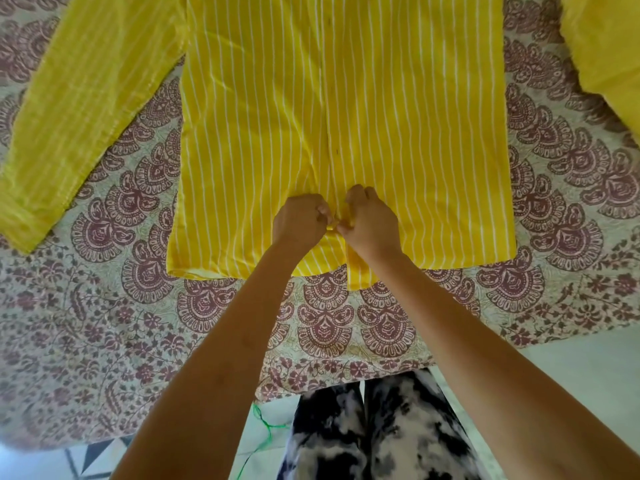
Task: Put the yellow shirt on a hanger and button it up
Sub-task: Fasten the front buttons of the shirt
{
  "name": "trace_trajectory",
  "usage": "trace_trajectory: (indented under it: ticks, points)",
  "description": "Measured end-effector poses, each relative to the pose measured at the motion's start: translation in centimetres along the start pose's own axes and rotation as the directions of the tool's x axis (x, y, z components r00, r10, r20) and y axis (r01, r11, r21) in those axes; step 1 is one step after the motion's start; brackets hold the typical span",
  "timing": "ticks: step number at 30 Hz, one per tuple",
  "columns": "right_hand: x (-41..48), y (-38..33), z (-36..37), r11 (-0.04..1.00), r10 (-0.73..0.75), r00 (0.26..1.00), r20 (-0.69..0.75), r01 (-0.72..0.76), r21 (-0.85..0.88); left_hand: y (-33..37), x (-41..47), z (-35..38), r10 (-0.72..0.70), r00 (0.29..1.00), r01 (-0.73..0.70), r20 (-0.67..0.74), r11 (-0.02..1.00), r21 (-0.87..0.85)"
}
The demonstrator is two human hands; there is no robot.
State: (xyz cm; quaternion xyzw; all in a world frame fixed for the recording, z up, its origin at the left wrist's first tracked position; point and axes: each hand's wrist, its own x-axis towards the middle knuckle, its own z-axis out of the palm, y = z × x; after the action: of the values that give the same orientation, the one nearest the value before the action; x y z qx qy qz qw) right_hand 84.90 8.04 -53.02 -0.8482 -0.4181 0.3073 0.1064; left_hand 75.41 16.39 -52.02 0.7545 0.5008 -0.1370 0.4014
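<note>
The yellow shirt (415,116) lies flat, front up, on a patterned bedspread (104,323), its hem toward the person and set back from the bed's near edge; bare bedspread shows on both sides of the body and below the hem; pale floor (571,375) begins past that edge at lower right. Two sleeves spread outward, one (79,98) at left, one (606,46) at upper right; two hands meet at the front opening near the hem; the left hand (298,218) and right hand (372,220) each pinch the yellow fabric there, fingers curled.
</note>
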Motion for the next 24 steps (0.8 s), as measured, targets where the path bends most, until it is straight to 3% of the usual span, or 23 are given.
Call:
trace_trajectory:
  ticks: [5,10,14,16,18,21,24]
  points:
    - [-0.6,0.1,0.2,1.0,0.002,0.999,-0.039,-0.003,-0.01,-0.1,-0.4,0.7,-0.029,0.998,0.024,-0.056,0.996,-0.086]
    - [-0.4,-0.2,0.6,0.989,0.011,1.0,-0.023,-0.014,-0.148,0.5,-1.2,1.4,-0.089,0.978,0.049,-0.19,0.977,-0.206]
    - [-0.1,0.1,1.1,0.997,-0.018,0.995,-0.099,0.01,-0.081,0.7,-1.4,1.7,-0.127,0.963,0.06,-0.238,0.961,-0.271]
    - [0.1,0.7,1.1,1.0,-0.026,0.993,-0.113,0.027,0.01,0.9,-1.5,1.8,-0.144,0.958,0.066,-0.248,0.953,-0.296]
    - [0.1,1.4,0.7,0.975,0.002,0.989,-0.145,0.031,0.219,1.2,-1.4,1.9,-0.142,0.956,0.057,-0.255,0.948,-0.314]
    - [-0.3,2.5,-0.2,0.814,0.106,0.993,-0.056,-0.054,0.579,1.7,-1.4,2.0,-0.136,0.964,0.044,-0.23,0.929,-0.367]
    - [-0.8,3.5,-0.3,0.641,0.176,0.978,0.115,-0.202,0.74,2.3,-1.8,2.7,-0.139,0.968,0.042,-0.207,0.908,-0.417]
